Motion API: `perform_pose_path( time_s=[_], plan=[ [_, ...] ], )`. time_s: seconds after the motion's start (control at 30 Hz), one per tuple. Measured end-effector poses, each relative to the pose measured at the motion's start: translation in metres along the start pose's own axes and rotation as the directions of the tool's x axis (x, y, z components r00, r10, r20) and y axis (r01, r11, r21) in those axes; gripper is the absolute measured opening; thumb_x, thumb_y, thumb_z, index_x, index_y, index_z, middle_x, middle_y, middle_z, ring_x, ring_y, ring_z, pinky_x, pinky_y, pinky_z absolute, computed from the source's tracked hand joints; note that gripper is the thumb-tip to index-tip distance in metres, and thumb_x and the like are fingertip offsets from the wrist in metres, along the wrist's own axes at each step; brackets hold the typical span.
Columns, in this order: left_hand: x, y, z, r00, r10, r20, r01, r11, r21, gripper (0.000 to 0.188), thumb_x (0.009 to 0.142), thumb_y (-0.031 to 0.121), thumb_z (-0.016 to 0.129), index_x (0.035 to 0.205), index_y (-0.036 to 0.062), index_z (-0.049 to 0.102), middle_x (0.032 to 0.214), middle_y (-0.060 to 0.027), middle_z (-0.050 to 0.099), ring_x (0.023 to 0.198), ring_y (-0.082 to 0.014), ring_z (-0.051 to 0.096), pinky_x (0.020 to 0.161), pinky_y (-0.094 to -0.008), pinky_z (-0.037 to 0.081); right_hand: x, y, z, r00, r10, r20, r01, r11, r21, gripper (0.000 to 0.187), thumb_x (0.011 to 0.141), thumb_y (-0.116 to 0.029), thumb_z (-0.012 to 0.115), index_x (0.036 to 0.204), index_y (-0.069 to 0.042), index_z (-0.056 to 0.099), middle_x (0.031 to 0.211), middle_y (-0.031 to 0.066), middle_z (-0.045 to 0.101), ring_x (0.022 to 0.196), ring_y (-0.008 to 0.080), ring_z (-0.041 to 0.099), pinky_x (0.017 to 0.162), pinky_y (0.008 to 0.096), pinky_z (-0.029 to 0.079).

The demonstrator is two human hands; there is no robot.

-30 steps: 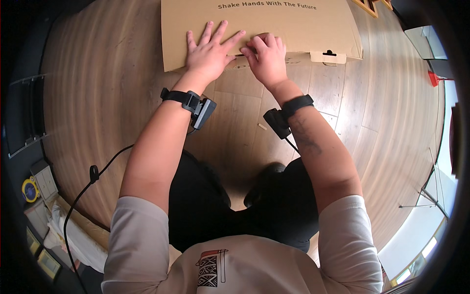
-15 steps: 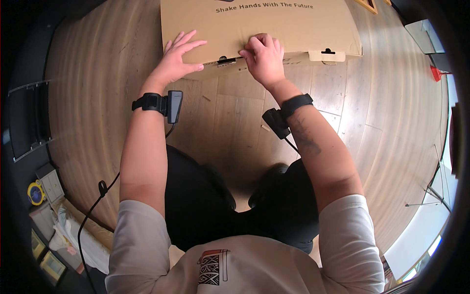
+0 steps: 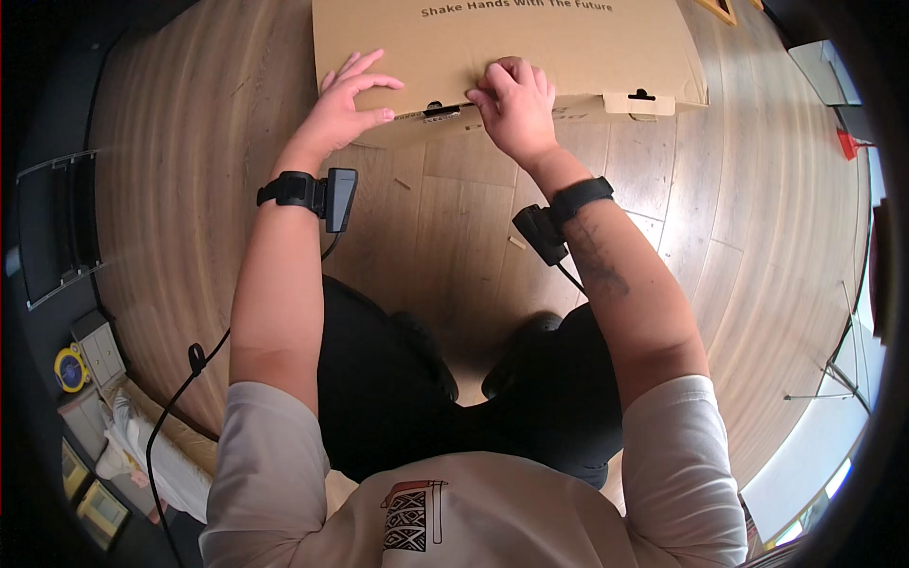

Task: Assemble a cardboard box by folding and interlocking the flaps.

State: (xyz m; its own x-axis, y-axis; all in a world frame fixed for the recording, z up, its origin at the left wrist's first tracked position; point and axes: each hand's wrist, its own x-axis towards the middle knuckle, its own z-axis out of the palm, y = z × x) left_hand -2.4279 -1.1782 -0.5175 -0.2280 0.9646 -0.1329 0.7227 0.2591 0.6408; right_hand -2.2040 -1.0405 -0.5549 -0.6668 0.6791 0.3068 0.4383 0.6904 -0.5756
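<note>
A large flat brown cardboard box (image 3: 568, 47) lies on the wooden floor in front of my knees. My left hand (image 3: 346, 104) is at the box's front edge near its left corner, fingers spread and curved, fingertips touching the cardboard. My right hand (image 3: 516, 109) is curled over the front edge near the middle, fingers bent onto the flap beside a small black locking tab (image 3: 434, 109). A second tab slot (image 3: 641, 95) sits further right on the same edge. Both wrists carry black strapped devices, left (image 3: 327, 194) and right (image 3: 544, 227).
The wooden floor (image 3: 189, 189) spreads round me. A black cable (image 3: 189, 369) trails at the lower left, near a round yellow object (image 3: 68, 367) and small boxes. A dark frame (image 3: 57, 227) lies at the left. A small red item (image 3: 846, 144) sits at the far right.
My left hand left the box top beside my right hand, swung out left, and now rests with curved fingers at the box's front left edge. My right hand stayed put.
</note>
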Motion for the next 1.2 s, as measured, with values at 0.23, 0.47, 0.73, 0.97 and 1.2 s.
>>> perform_pose_path(
  time_s=[0.23,0.47,0.73,0.97,1.2],
  plan=[
    [-0.001,0.004,-0.003,1.000,0.008,-0.004,-0.009,0.999,-0.043,0.039,0.074,0.011,0.073,0.111,0.0233,0.068,0.154,-0.0028,0.031,0.147,-0.0247,0.014,0.119,-0.0456,0.003,0.000,0.003,0.000,1.000,0.001,0.024,0.000,1.000,-0.030,0.015,0.084,-0.025,0.066,0.094,-0.014,0.062,0.110,0.0057,0.056,0.106,0.0308,0.048,0.091,0.0441,0.036],
    [-0.007,0.012,0.001,0.999,0.027,0.026,-0.029,0.997,0.077,0.061,0.063,-0.003,0.058,0.118,0.0229,0.064,0.154,-0.0019,0.032,0.147,-0.0248,0.013,0.119,-0.0441,0.004,-0.001,0.004,-0.002,0.999,-0.017,0.038,0.018,0.999,-0.042,0.017,0.085,-0.025,0.064,0.097,-0.015,0.061,0.113,0.0057,0.055,0.107,0.0306,0.047,0.092,0.0443,0.036],
    [-0.007,-0.009,0.013,0.920,-0.261,-0.292,0.153,0.926,-0.347,0.055,0.076,0.014,0.057,0.130,0.0177,0.055,0.149,-0.0152,0.035,0.141,-0.0330,0.025,0.115,-0.0400,0.021,0.002,0.005,-0.009,0.998,-0.028,0.063,0.029,1.000,-0.009,0.019,0.084,-0.025,0.064,0.099,-0.015,0.059,0.114,0.0049,0.054,0.108,0.0300,0.047,0.093,0.0442,0.036],
    [0.012,-0.012,0.038,0.693,-0.557,-0.458,0.543,0.821,-0.177,0.082,0.084,0.043,0.057,0.145,-0.0019,0.024,0.145,-0.0261,0.033,0.134,-0.0381,0.035,0.109,-0.0435,0.032,0.037,0.078,-0.052,0.987,0.156,-0.035,-0.156,0.988,0.005,0.032,0.079,-0.026,0.063,0.109,-0.016,0.065,0.101,0.0124,0.066,0.100,0.0330,0.060,0.086,0.0432,0.050],
    [0.011,0.009,0.034,0.699,-0.536,-0.473,0.533,0.832,-0.156,0.101,0.072,0.050,0.076,0.142,-0.0041,0.028,0.139,-0.0275,0.040,0.129,-0.0345,0.043,0.104,-0.0415,0.039,0.040,0.235,-0.159,0.734,0.561,-0.384,-0.677,0.647,-0.351,0.065,0.080,-0.053,0.057,0.128,-0.009,0.054,0.127,0.0213,0.056,0.120,0.0348,0.053,0.104,0.0431,0.039]
  ],
)
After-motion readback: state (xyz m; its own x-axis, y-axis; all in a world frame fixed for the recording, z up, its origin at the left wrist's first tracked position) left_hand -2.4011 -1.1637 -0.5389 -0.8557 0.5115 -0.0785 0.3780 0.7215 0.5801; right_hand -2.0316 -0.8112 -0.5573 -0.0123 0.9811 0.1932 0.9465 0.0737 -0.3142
